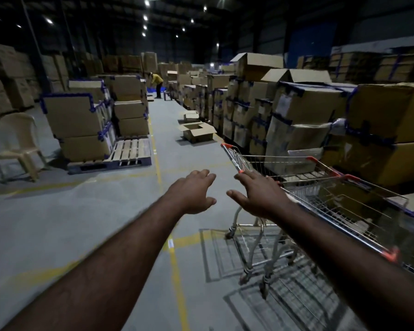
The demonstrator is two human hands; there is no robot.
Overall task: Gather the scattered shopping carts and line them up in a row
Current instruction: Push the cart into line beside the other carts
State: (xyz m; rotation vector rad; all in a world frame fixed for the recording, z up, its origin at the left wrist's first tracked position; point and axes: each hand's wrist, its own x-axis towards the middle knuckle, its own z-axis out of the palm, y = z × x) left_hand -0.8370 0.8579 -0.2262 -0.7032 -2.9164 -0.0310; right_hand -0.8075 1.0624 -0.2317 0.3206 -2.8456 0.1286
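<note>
Two wire shopping carts with red corner caps stand close together at the right, against the stacked boxes. The farther cart [285, 163] sits behind the nearer cart [359, 211]; whether they are nested I cannot tell. My right hand [261, 194] is stretched out with fingers spread, over the near rim of the carts and possibly touching it, gripping nothing. My left hand [194, 192] reaches forward over the bare floor to the left of the carts, fingers loosely apart and holding nothing.
Stacked cardboard boxes [304, 108] wall the right side. A pallet [120, 154] with boxes stands left of the aisle, a plastic chair [19, 144] further left. Open cartons [196, 131] lie on the floor ahead. A person in yellow [157, 83] bends far down the aisle.
</note>
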